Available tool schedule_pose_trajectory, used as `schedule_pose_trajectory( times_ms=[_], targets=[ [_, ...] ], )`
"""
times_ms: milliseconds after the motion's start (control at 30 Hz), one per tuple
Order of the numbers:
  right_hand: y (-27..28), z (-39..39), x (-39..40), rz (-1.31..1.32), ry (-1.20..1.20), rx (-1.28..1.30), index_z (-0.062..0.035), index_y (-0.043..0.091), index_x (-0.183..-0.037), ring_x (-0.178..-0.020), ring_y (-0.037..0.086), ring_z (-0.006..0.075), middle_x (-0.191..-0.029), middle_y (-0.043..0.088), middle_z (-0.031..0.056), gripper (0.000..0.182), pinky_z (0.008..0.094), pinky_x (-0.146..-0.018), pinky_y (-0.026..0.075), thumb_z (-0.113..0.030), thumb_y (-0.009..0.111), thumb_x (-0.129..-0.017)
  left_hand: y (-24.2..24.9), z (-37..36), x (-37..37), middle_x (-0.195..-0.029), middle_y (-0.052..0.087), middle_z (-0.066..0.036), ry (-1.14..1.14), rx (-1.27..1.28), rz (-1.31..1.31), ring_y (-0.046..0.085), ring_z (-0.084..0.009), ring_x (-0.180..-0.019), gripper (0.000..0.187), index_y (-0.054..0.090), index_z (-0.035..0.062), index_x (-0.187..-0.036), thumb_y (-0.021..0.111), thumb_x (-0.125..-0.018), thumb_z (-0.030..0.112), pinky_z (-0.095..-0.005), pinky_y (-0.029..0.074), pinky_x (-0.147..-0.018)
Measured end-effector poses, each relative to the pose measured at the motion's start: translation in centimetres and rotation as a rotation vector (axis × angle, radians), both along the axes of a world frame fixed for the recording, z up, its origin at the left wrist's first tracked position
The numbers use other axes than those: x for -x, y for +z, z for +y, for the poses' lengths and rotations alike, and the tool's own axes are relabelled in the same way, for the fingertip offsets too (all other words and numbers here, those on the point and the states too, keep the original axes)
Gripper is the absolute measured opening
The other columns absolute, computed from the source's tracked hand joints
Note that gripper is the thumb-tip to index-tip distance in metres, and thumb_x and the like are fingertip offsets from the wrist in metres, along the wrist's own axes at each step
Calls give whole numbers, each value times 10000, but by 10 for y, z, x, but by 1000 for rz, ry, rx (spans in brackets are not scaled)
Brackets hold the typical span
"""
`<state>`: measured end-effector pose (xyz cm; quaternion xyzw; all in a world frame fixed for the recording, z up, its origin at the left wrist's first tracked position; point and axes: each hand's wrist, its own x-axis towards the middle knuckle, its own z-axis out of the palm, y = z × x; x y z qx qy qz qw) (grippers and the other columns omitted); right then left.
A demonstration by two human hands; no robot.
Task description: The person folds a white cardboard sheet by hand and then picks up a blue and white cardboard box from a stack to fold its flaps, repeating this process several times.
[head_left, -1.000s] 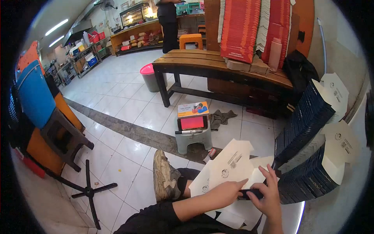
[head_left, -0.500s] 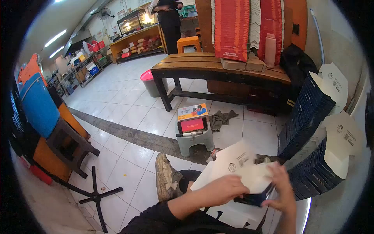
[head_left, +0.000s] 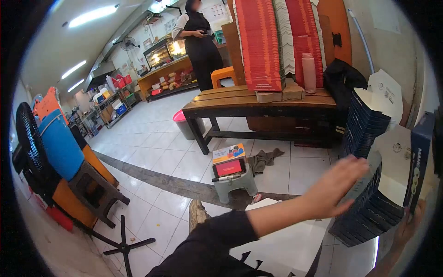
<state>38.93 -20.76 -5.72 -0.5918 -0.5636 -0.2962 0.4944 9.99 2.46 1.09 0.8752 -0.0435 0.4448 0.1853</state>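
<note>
My left hand (head_left: 339, 187) reaches across to the right, blurred, its fingers stretched out and nothing seen in it. It is beside the nearer stack of dark-blue boxes (head_left: 369, 214). On top of that stack lies a box with a white inside (head_left: 392, 184) and a raised dark, printed side (head_left: 419, 161). My right hand (head_left: 413, 224) is at the lower end of that dark side, dim and blurred; its grip is unclear. A white printed sheet (head_left: 286, 240) lies below my left forearm.
Another stack of boxes (head_left: 364, 124) stands behind. A wooden bench (head_left: 258, 102) bears red stacks (head_left: 258, 46) and a bottle (head_left: 308, 73). A small grey stool (head_left: 235, 184) holds a phone (head_left: 229, 168). A person (head_left: 200, 46) stands farther back. A fan (head_left: 34, 138) is at left.
Both hands have moved right from above the white sheet to the nearer stack. The box they held is gone from there, and a raised dark side now shows on that stack. The view has shifted.
</note>
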Motion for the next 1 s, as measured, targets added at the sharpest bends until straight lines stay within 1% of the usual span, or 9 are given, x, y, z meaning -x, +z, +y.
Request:
schedule_pose_trajectory(
  times_ms=[133, 267, 400, 567, 700, 767, 800, 867, 1000],
  targets=[
    [-16, -1, -27, 25, -234, 147, 24, 492, -1236, -1252, 438, 304, -1283, 478, 190, 290, 358, -1043, 300, -107, 485, -978, -24, -17, -84, -1356, 431, -186, -183, -103, 44, 387, -383, -1289, 618, 484, 5, -1265, 735, -715, 134, -455, 330, -1083],
    [15, -19, -11, 12, -19, 179, 8, 523, -961, -959, 479, 273, -974, 484, 116, 185, 343, -871, 373, -175, 495, -961, -54, -10, -127, -1145, 529, -147, -394, -217, 18, 449, -362, -1222, 404, 589, 54, -1086, 737, -719, 133, -471, 378, -1009],
    [30, -10, -5, 18, -61, 267, -17, 525, -870, -806, 433, 246, -844, 463, 105, 247, 394, -926, 379, -250, 539, -951, -45, -16, -114, -1000, 538, -108, -248, -233, -121, 504, -343, -1103, 311, 611, 95, -987, 742, -709, 138, -461, 398, -948],
    [-13, -15, -46, -16, -176, -17, -28, 459, -795, -787, 424, 265, -823, 435, 95, 343, 441, -822, 395, -318, 518, -970, -45, -11, -110, -975, 514, -94, -295, 41, -75, 515, -303, -917, 306, 581, 84, -995, 748, -742, 130, -424, 416, -875],
    [-15, -29, -66, -277, -69, 233, -35, 440, -823, -789, 381, 232, -818, 387, 74, 333, 358, -764, 335, -314, 440, -1006, -39, -16, -111, -1021, 568, -90, -281, 351, -61, 559, -280, -923, 253, 568, 34, -956, 739, -786, 114, -394, 454, -852],
    [-45, -34, -92, 33, 97, 78, -17, 531, -1152, -1163, 488, 291, -1202, 534, 128, 456, 451, -1043, 352, -426, 427, -978, -42, -10, -110, -1029, 585, -103, -278, 264, -60, 575, -282, -953, 223, 576, 34, -945, 726, -790, 93, -386, 464, -850],
    [-34, -19, -71, 40, 94, 75, -17, 531, -1152, -1163, 488, 291, -1202, 534, 128, 456, 451, -1043, 352, -426, 427, -978, -43, -6, -110, -1038, 603, -115, -272, 175, -78, 590, -284, -983, 193, 584, 35, -933, 713, -794, 72, -377, 474, -847],
    [6, 29, -13, 785, 383, -222, -54, 473, -1273, -1292, 413, 322, -1375, 441, 152, 518, 441, -1063, 350, -464, 376, -971, -42, 0, -108, -1013, 614, -120, -271, 158, -13, 594, -293, -1011, 174, 592, 36, -924, 705, -794, 64, -384, 472, -859],
    [0, 50, -25, 671, 409, -237, -78, 475, -1265, -1340, 360, 336, -1452, 359, 179, 554, 457, -1100, 308, -522, 391, -943, -16, 15, -108, -945, 627, -127, -373, -36, -44, 593, -318, -1032, 162, 608, 46, -898, 709, -776, 78, -406, 470, -873]
  ],
)
